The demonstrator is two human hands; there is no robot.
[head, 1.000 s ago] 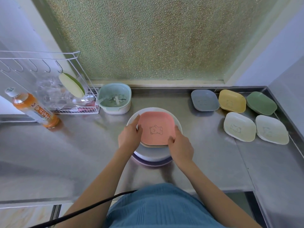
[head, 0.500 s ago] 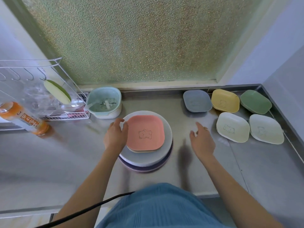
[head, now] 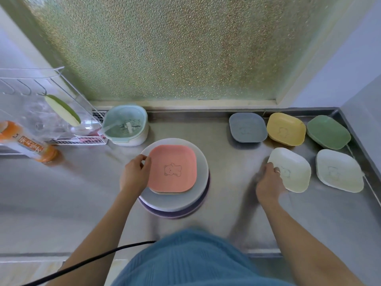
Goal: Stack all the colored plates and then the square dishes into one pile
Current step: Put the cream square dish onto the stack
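A pile of round plates [head: 185,201] stands in the middle of the steel counter, with a pink square dish [head: 172,168] bearing a bear drawing on top, over another square dish. My left hand [head: 135,174] rests against the pink dish's left edge, fingers curled. My right hand [head: 268,182] grips the near left corner of a cream square dish [head: 292,170]. Further right lie a pale green square dish [head: 339,171], a grey-blue one [head: 247,127], a yellow one [head: 285,129] and a dark green one [head: 327,132].
A mint colander bowl [head: 126,126] sits behind the pile on the left. A white wire rack [head: 51,112] holds a green plate on edge and clear items. An orange drink bottle [head: 24,141] lies at far left. The counter's raised rim [head: 354,145] runs along the right.
My right hand left the pink dish, swung right across the counter and closed on the cream dish's corner. My left hand stayed at the pile's left side.
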